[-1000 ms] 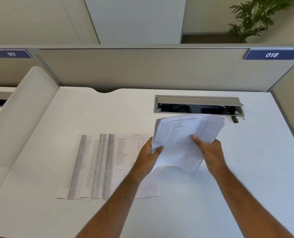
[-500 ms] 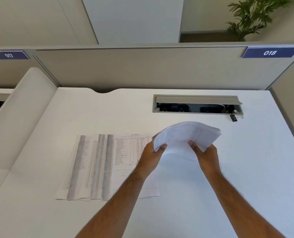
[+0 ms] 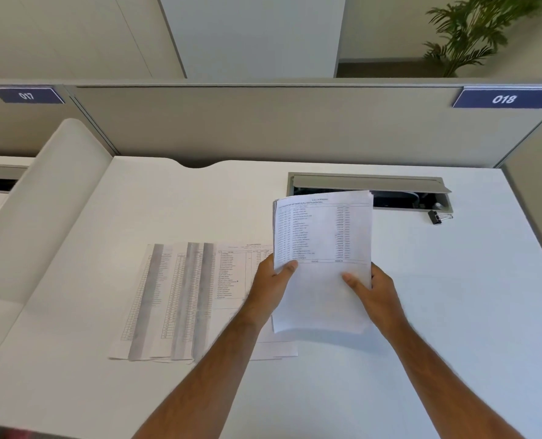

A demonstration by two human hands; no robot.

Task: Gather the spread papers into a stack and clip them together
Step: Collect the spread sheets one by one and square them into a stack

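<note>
A stack of printed papers (image 3: 323,236) is held up, almost upright, above the white desk (image 3: 453,312). My left hand (image 3: 271,285) grips its left edge with the thumb on the front sheet. My right hand (image 3: 372,291) grips the right edge the same way. Several more printed sheets (image 3: 184,299) lie overlapped and flat on the desk to the left, partly under my left forearm. A small black binder clip (image 3: 436,216) lies on the desk at the back right, apart from both hands.
An open cable tray (image 3: 371,185) with a raised grey lid is sunk into the desk behind the stack. Grey partition panels (image 3: 263,122) close the back and right side. A white curved divider (image 3: 41,201) rises on the left.
The held stack was tipped forward and nearly flat half a second ago; now it stands upright again with squarer edges. Both hands sit slightly lower and nearer to me.
</note>
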